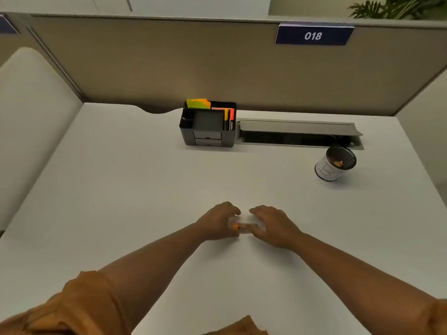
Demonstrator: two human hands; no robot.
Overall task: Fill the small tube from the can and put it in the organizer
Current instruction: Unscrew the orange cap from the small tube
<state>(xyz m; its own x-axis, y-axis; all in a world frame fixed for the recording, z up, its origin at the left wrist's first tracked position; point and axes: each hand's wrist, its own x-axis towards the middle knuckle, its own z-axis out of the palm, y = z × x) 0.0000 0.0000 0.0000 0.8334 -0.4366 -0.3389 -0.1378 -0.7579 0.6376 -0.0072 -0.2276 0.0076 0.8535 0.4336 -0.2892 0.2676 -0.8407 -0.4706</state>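
A small clear tube (245, 226) with an orange end lies sideways between my two hands at the middle of the white desk. My left hand (217, 221) grips its orange end and my right hand (273, 226) holds its other end. A white can (335, 164) with a dark rim stands at the right, small orange pieces visible inside it. The dark grey organizer (209, 126) sits at the back of the desk, with coloured sticky notes and markers in its rear compartments.
An open cable tray (297, 134) runs along the back edge, right of the organizer. A beige partition with a blue "018" sign (313, 35) stands behind the desk (121, 189). A pale chair back (29, 117) is at the left.
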